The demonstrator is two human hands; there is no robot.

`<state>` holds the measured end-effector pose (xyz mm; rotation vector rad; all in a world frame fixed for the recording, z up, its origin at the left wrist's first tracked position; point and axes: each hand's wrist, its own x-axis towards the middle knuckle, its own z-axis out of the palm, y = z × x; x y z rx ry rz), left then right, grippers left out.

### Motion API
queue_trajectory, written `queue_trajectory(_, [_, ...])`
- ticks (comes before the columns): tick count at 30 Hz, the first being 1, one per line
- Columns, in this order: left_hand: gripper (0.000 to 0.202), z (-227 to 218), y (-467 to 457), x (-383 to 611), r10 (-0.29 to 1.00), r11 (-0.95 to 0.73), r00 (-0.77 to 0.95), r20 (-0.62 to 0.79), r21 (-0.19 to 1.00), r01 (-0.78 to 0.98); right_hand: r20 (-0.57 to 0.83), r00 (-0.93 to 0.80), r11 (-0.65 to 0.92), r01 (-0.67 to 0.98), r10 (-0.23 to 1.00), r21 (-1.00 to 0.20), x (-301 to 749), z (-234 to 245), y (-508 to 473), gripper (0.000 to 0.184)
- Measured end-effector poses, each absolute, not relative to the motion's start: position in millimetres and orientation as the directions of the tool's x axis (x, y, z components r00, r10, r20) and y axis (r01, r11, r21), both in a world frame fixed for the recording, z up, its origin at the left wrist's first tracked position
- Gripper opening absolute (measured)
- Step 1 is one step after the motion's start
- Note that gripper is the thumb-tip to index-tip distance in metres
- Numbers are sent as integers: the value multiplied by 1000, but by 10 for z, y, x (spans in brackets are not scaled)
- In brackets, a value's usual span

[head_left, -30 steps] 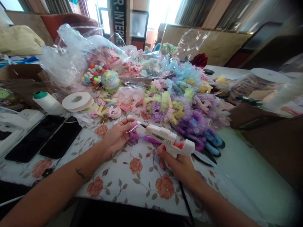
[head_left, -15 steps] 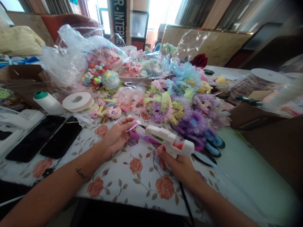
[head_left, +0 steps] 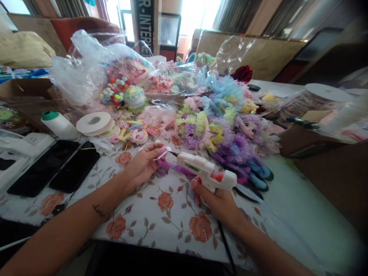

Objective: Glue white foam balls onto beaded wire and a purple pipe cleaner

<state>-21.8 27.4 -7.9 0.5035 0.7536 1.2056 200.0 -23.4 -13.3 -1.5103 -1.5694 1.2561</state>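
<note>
My left hand [head_left: 145, 163] is closed on a small piece with a white beaded trim [head_left: 161, 153] and purple edging, held just above the flowered tablecloth [head_left: 149, 199]. My right hand [head_left: 215, 199] grips the handle of a white hot glue gun [head_left: 201, 166] with a red trigger. The gun's dark nozzle points left, right at the beaded piece; whether it touches cannot be made out. A fuzzy purple strip [head_left: 184, 169] lies on the cloth behind the nozzle, partly hidden by the gun. From the gun's handle a black cord runs down over the table's front edge.
Ruffled tulle pieces [head_left: 192, 130] and a purple-haired doll [head_left: 248, 128] are heaped behind my hands. To the left are a ribbon spool [head_left: 94, 123], a thread cone [head_left: 59, 124] and two black phones [head_left: 73, 166]. Scissors [head_left: 248, 193] lie beside the gun; a cardboard box [head_left: 330, 176] stands right.
</note>
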Motion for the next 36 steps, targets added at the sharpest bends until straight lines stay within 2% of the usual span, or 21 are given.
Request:
queue_trajectory(12, [16, -61, 242, -202, 945, 326, 191, -264, 757, -566, -168, -145, -107, 357, 975, -928, 1979, -94, -239, 32])
queue_trajectory(17, [16, -60, 248, -202, 944, 330, 196, -266, 740, -587, -164, -147, -109, 326, 976, -939, 1976, -111, -234, 31])
queue_trajectory(36, [13, -66, 272, -222, 947, 316, 177, -269, 672, -670, -152, -148, -86, 378, 977, -922, 1995, -142, -234, 32])
